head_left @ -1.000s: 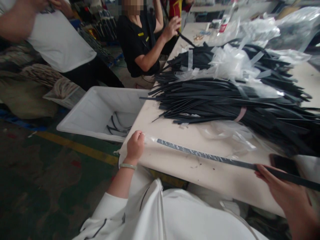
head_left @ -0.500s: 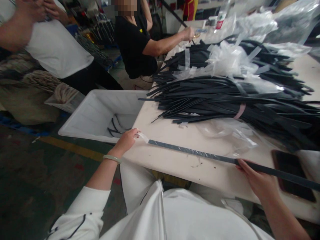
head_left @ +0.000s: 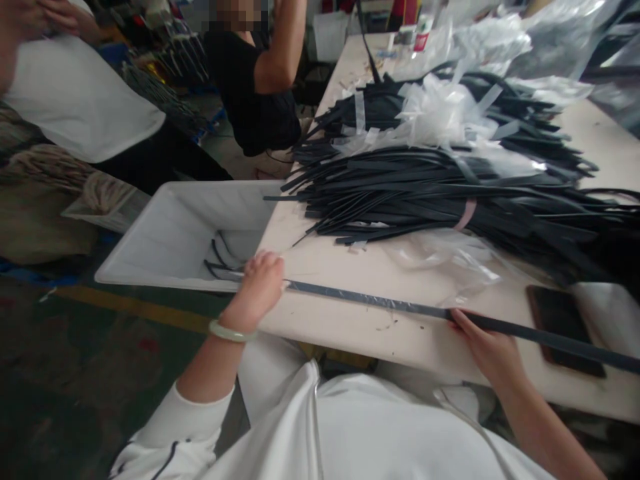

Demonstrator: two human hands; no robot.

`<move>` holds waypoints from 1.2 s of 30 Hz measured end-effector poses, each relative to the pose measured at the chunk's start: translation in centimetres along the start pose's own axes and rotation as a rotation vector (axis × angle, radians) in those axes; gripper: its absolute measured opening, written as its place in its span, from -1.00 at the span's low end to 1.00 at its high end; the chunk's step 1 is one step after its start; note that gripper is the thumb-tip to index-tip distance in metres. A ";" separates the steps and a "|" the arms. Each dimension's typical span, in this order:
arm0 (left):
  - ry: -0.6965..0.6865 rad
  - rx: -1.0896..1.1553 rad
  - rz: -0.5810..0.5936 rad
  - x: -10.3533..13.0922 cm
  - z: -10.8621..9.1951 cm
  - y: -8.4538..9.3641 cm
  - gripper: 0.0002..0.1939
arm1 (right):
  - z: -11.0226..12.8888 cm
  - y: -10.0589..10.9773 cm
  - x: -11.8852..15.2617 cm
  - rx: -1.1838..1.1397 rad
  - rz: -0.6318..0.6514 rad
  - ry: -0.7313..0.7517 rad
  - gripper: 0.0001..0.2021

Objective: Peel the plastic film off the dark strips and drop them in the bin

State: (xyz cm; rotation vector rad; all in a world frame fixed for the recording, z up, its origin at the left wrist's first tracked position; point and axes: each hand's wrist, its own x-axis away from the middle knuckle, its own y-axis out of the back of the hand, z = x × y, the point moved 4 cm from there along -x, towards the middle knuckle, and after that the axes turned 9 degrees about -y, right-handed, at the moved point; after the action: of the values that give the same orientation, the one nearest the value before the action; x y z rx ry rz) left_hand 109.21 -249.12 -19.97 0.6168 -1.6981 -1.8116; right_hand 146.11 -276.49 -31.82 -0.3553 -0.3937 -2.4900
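Note:
A long dark strip [head_left: 370,299] lies across the front of the pale table [head_left: 320,327], running off to the right edge of the view. My left hand [head_left: 263,280] is closed at its left end, by the table's left corner; what its fingers hold is partly hidden. Further right, my right hand [head_left: 480,337] pinches the same strip between thumb and fingers. Beyond it, a big pile of dark strips [head_left: 400,193] covers the table, with crumpled clear plastic [head_left: 435,113] on top and a pink band [head_left: 467,215] around part of it.
A white bin [head_left: 150,233] with a few dark strips inside stands against the table's left edge. A phone [head_left: 565,327] lies under the strip at right. Two people are at the far left, one in black [head_left: 250,93] with an arm raised. A bottle [head_left: 423,33] stands at the back.
My left hand has turned over the strip's left end, and the clear film it pinched is now mostly hidden. The person in black has raised an arm, lifting a dark strip from the pile.

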 end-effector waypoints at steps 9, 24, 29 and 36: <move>-0.553 0.556 -0.004 -5.0 -19.8 -5.1 -0.75 | 1.8 -6.2 4.6 -0.338 0.322 -0.219 -0.60; -0.569 0.635 0.160 -5.2 -19.7 -3.4 -0.85 | 1.5 -5.3 5.4 -0.198 0.380 -0.008 -0.62; -0.612 0.643 0.174 -5.4 -20.4 -3.0 -0.86 | 1.6 -6.6 5.6 -0.173 0.403 0.020 -0.64; -0.557 0.618 0.205 -5.1 -17.8 -3.8 -0.83 | 1.8 -2.5 4.0 -0.348 0.301 -0.135 -0.63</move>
State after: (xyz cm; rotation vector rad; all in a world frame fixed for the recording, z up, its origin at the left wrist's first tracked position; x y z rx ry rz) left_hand 124.60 -258.54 -25.57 0.1484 -2.6252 -1.3697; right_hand 141.82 -275.92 -29.28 -0.6726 0.0455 -2.2381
